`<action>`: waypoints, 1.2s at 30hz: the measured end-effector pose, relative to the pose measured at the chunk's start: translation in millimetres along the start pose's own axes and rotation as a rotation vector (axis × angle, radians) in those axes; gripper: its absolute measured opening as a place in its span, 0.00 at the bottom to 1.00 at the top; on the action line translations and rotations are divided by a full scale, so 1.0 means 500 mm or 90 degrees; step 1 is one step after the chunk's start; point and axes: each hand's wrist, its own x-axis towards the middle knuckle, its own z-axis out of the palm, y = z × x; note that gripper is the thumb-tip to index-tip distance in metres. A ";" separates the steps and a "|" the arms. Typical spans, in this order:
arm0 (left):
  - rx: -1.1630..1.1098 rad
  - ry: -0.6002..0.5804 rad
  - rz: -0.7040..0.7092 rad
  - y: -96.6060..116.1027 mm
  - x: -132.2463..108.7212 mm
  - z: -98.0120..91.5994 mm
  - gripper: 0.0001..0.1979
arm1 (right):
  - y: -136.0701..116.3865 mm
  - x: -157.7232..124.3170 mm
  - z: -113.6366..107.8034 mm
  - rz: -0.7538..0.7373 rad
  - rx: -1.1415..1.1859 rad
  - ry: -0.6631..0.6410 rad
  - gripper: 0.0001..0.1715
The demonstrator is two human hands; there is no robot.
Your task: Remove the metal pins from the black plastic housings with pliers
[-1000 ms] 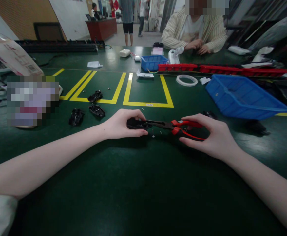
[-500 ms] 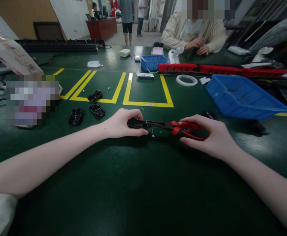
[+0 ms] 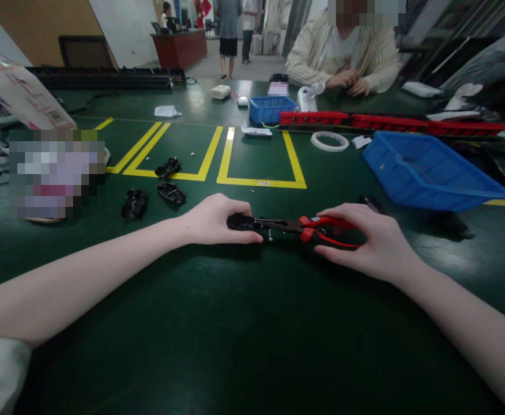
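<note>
My left hand [image 3: 222, 220] pinches a small black plastic part [image 3: 240, 222] between thumb and fingers, just above the green table. Wrapped round the red-and-black handles of long-nose pliers [image 3: 293, 225] is my right hand [image 3: 365, 236]. The jaws point left and reach the part's right end; whether they grip something there is too small to tell. Below the jaws, a tiny metal screw or pin [image 3: 270, 235] lies on the table. Three similar black parts, one of them [image 3: 134, 204] nearest the left forearm, rest to the left.
A blue bin [image 3: 434, 173] stands at right, with dark pieces beside it. Farther back are a tape roll [image 3: 329, 141], a smaller blue bin [image 3: 272, 109] and a red strip [image 3: 386, 123]. Yellow tape outlines [image 3: 261, 184] mark the table. A person [image 3: 343, 63] sits opposite.
The plier handles have spread slightly apart, and the jaws have shifted a little left over the black part. My left hand keeps its hold almost in place.
</note>
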 end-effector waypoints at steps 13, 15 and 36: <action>0.014 -0.036 0.019 -0.007 0.005 -0.002 0.20 | 0.004 0.003 0.000 0.027 0.060 -0.031 0.22; 0.011 -0.037 0.022 -0.008 0.005 -0.002 0.20 | 0.004 0.004 -0.001 0.027 0.060 -0.031 0.21; -0.050 -0.030 0.013 -0.010 0.005 -0.009 0.21 | 0.001 -0.007 -0.003 -0.090 -0.100 0.052 0.26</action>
